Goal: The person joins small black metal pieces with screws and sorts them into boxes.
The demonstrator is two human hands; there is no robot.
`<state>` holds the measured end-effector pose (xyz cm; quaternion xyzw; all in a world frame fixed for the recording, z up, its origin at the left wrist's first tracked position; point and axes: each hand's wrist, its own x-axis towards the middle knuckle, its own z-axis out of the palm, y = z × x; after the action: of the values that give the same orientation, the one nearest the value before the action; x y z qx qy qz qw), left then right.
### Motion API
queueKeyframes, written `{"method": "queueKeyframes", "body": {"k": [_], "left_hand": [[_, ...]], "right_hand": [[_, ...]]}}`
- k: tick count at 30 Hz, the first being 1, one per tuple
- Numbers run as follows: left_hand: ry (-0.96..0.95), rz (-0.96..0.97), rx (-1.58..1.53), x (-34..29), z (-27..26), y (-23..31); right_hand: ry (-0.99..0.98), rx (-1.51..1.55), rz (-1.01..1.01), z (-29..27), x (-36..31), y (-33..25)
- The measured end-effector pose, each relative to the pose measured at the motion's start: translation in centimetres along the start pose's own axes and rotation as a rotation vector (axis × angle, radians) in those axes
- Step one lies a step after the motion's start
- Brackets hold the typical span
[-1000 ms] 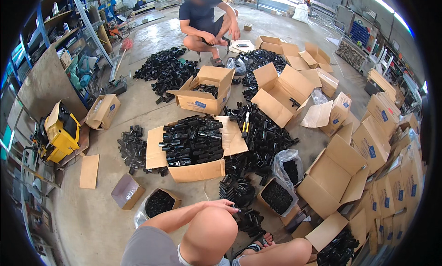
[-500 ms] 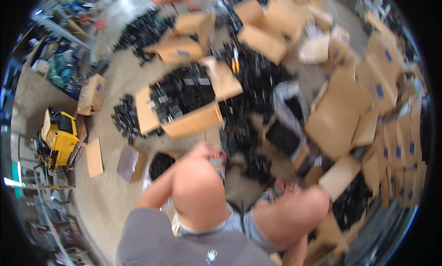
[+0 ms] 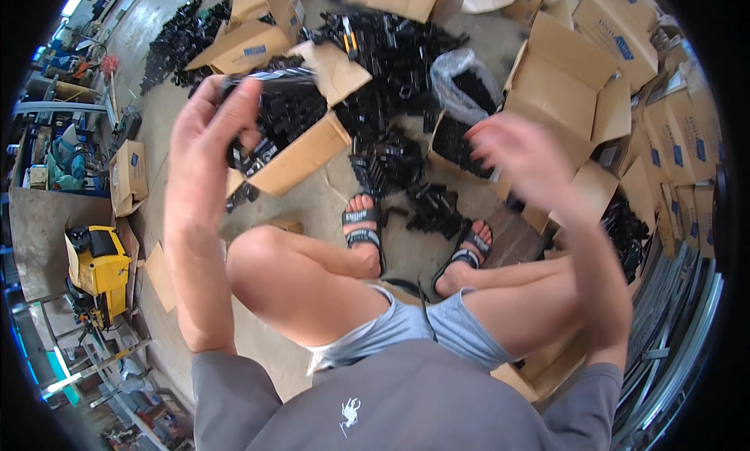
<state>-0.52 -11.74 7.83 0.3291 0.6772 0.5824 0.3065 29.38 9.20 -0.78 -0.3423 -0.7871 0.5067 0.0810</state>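
Note:
My left hand [image 3: 211,127] is raised over the carton of black parts [image 3: 305,154] in front of me. Its fingers and thumb close around a dark, elongated black piece [image 3: 277,81], blurred and partly hidden by the hand. On the right, my right hand [image 3: 527,158] reaches forward, smeared by motion. Its fingertips are nearest to a small box of black parts [image 3: 461,145] and the clear plastic bag [image 3: 467,84] at its far end. Whether those fingers grip anything cannot be made out.
Heaps of black parts [image 3: 394,84] cover the floor ahead, with an orange-handled tool [image 3: 349,39] on them. Open cartons [image 3: 566,76] and stacked cartons [image 3: 680,142] stand on the right. A yellow machine [image 3: 105,267] is at the left. My sandalled feet [image 3: 363,228] rest between the heaps.
Both my arms have come up and forward from low beside my legs. The left hand now holds a black piece over the carton; the right is near the small box. My knees have spread apart.

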Motion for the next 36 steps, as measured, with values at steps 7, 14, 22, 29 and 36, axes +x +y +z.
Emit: {"method": "queueKeyframes", "body": {"k": [7,14,22,29,36], "left_hand": [[-0.048,-0.163,-0.347,1.1,3.0,-2.9],[-0.091,-0.386,-0.533,2.9,4.4,-6.5],[-0.209,-0.428,-0.581,4.8,3.5,-5.3],[-0.301,-0.512,-0.692,6.9,3.8,-6.2],[-0.461,-0.502,-0.761,7.7,5.4,-6.7]], "right_hand": [[-0.266,-0.717,0.011,24.6,3.7,14.4],[-0.025,-0.892,-0.136,32.9,1.3,18.7],[-0.067,-0.906,-0.023,31.6,1.5,18.0],[0.524,-0.221,0.051,24.1,6.5,10.0],[0.431,0.827,0.136,11.2,4.2,-5.3]]}}
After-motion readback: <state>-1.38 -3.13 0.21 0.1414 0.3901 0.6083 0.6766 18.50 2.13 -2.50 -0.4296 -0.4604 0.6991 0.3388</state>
